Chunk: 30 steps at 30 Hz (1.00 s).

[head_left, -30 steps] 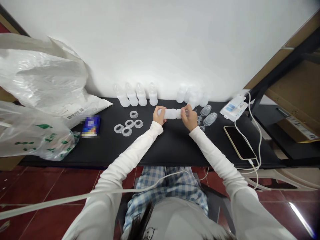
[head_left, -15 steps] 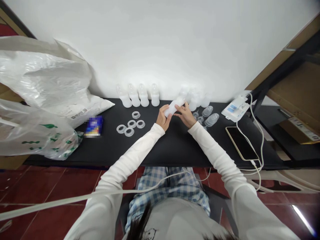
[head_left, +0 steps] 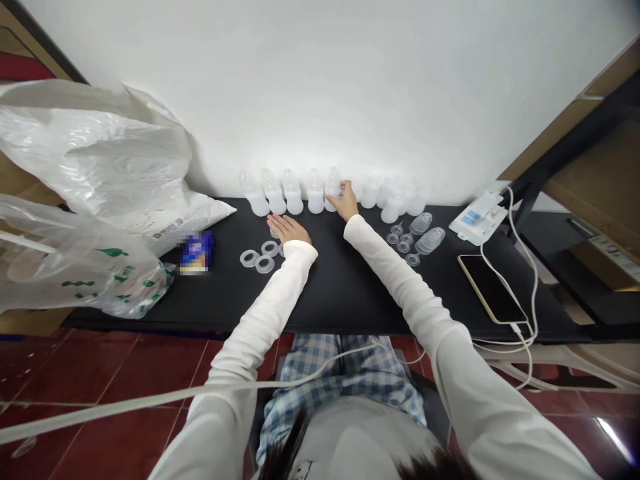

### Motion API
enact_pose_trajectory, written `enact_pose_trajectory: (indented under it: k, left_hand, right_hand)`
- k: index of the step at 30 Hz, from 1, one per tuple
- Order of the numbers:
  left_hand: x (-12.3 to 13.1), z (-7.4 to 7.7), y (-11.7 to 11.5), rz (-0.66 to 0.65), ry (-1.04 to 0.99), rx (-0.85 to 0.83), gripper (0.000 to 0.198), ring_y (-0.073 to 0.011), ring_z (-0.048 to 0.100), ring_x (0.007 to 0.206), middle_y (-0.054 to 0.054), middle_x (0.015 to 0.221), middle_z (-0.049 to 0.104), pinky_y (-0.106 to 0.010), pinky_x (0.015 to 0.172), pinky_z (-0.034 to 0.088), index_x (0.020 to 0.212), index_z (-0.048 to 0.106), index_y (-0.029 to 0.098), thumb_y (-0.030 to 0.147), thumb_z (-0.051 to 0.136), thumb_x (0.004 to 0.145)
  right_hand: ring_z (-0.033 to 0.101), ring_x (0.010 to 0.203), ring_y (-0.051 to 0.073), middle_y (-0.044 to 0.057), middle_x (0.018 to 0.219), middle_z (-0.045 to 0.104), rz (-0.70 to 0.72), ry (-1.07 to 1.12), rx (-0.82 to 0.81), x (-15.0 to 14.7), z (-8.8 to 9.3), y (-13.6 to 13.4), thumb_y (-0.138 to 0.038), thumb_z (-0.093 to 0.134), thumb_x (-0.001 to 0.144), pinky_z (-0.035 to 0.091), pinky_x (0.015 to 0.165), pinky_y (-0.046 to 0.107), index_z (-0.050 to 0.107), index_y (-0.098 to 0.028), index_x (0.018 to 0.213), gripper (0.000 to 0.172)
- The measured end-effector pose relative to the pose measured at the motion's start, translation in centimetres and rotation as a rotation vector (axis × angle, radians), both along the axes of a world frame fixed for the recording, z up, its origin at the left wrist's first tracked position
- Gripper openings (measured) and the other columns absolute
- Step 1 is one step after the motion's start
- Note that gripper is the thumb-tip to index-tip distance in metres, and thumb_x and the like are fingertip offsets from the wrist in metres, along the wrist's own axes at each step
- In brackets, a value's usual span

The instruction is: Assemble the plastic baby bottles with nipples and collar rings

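Observation:
My right hand [head_left: 346, 200] has its thumb and fingers on a white baby bottle [head_left: 332, 181] with a clear domed cap. This bottle stands upright at the right end of a row of capped bottles [head_left: 292, 200] by the wall. My left hand [head_left: 290, 230] lies flat with fingers stretched out, above the translucent collar rings [head_left: 265, 264], and partly hides some of them. Whether it touches a ring I cannot tell. To the right are several uncapped white bottles [head_left: 391, 208], small clear nipples [head_left: 404, 247] and loose clear caps [head_left: 430, 241].
White plastic bags [head_left: 95, 173] fill the left end of the black table [head_left: 330, 293], with a blue packet [head_left: 197, 253] beside them. At the right lie a phone [head_left: 493, 288] on a white cable and a white case [head_left: 479, 217]. A wall [head_left: 320, 87] stands behind.
The bottle that both hands held over the table now stands at the row's right end, still in my right hand. My left hand has let go and moved left over the rings.

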<state>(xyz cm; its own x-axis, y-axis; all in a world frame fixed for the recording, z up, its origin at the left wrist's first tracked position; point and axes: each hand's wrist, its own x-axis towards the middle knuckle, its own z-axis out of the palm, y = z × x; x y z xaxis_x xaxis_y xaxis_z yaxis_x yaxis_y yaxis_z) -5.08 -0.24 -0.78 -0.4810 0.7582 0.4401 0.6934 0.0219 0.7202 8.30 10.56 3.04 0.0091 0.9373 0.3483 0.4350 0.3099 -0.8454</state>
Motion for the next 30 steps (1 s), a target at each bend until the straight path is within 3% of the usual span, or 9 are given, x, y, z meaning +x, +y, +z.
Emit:
enact_pose_trajectory:
  k: [3,8,10,12,15,18,25,27,30]
  left_hand:
    - [-0.1,-0.3,0.2,0.051,0.056,-0.079,0.055,-0.0396,0.005,0.155,-0.032,0.156,0.034,-0.075,0.117,-0.004,0.139,0.047,-0.006,0.001,0.026,0.089]
    - [0.7,0.9,-0.8,0.04,0.289,-0.362,0.056,-0.0427,0.023,0.152,-0.03,0.152,0.043,-0.074,0.119,0.008,0.144,0.045,-0.002,0.004,0.025,0.093]
    - [1.2,1.3,-1.2,-0.042,0.363,-0.4,0.055,-0.0433,0.027,0.15,-0.026,0.153,0.044,-0.072,0.118,0.015,0.144,0.048,0.003,0.005,0.029,0.092]
    - [1.8,1.4,-1.5,-0.145,0.427,-0.408,0.056,-0.0425,0.03,0.149,-0.021,0.153,0.046,-0.068,0.117,0.027,0.143,0.052,0.01,0.004,0.035,0.09]
    - [2.6,1.2,-1.4,-0.36,0.496,-0.364,0.054,-0.038,0.04,0.143,-0.017,0.148,0.052,-0.055,0.109,0.043,0.14,0.055,0.016,0.006,0.041,0.089]
    - [3.3,0.6,-1.1,-0.56,0.474,-0.238,0.043,-0.0334,0.052,0.128,-0.018,0.137,0.058,-0.048,0.106,0.047,0.131,0.06,0.013,0.012,0.047,0.09]
    - [4.3,-0.1,-1.1,-0.642,0.072,-0.076,0.025,-0.0277,0.06,0.106,-0.014,0.11,0.067,-0.045,0.102,0.048,0.106,0.07,0.018,0.021,0.069,0.082]
    - [4.5,0.3,-1.3,-0.668,-0.187,-0.074,0.019,-0.0237,0.063,0.098,-0.01,0.102,0.07,-0.04,0.094,0.052,0.099,0.07,0.02,0.027,0.071,0.082]
    - [4.9,1.1,-1.3,-0.662,-0.72,-0.17,0.02,-0.0173,0.067,0.078,-0.006,0.089,0.072,-0.028,0.067,0.054,0.092,0.065,0.019,0.038,0.068,0.086]
  right_hand:
    - [0.057,0.117,0.022,0.017,0.128,0.057,0.046,-0.066,-0.001,-0.5,-0.2,0.3,-0.025,0.071,0.076,0.046,0.105,0.037,0.045,-0.013,0.126,0.057]
    - [0.055,0.12,0.026,0.019,0.135,0.053,0.05,-0.312,-0.027,1.1,0.4,-1.6,-0.018,0.063,0.081,0.047,0.102,0.042,0.038,-0.012,0.143,0.067]
    - [0.054,0.121,0.029,0.021,0.132,0.055,-0.038,-0.487,-0.006,2.5,1.4,-3.6,-0.02,0.059,0.085,0.046,0.101,0.043,0.047,-0.009,0.138,0.055]
    - [0.056,0.118,0.033,0.022,0.123,0.06,-0.128,-0.703,-0.001,4.4,2.7,-6.1,-0.024,0.052,0.091,0.045,0.097,0.043,0.063,-0.009,0.119,0.034]
    - [0.063,0.103,0.032,0.021,0.104,0.069,-0.22,-0.974,-0.108,7.3,4.2,-10.0,-0.028,0.046,0.097,0.045,0.088,0.041,0.07,-0.01,0.107,0.032]
    - [0.064,0.1,0.033,0.022,0.099,0.071,-0.269,-1.152,-0.183,9.6,4.5,-13.1,-0.028,0.049,0.096,0.041,0.084,0.04,0.073,-0.009,0.103,0.032]
    - [0.057,0.105,0.034,0.025,0.103,0.07,-0.234,-1.245,-0.127,11.6,2.2,-15.3,-0.021,0.049,0.094,0.037,0.083,0.041,0.074,-0.007,0.102,0.029]
    - [0.056,0.102,0.033,0.025,0.1,0.07,-0.221,-1.232,-0.096,11.9,1.6,-15.2,-0.017,0.048,0.094,0.037,0.082,0.042,0.074,-0.007,0.098,0.028]
    - [0.055,0.098,0.033,0.023,0.098,0.068,-0.224,-1.157,-0.02,12.2,1.1,-14.9,-0.016,0.05,0.091,0.04,0.081,0.043,0.072,-0.009,0.096,0.023]
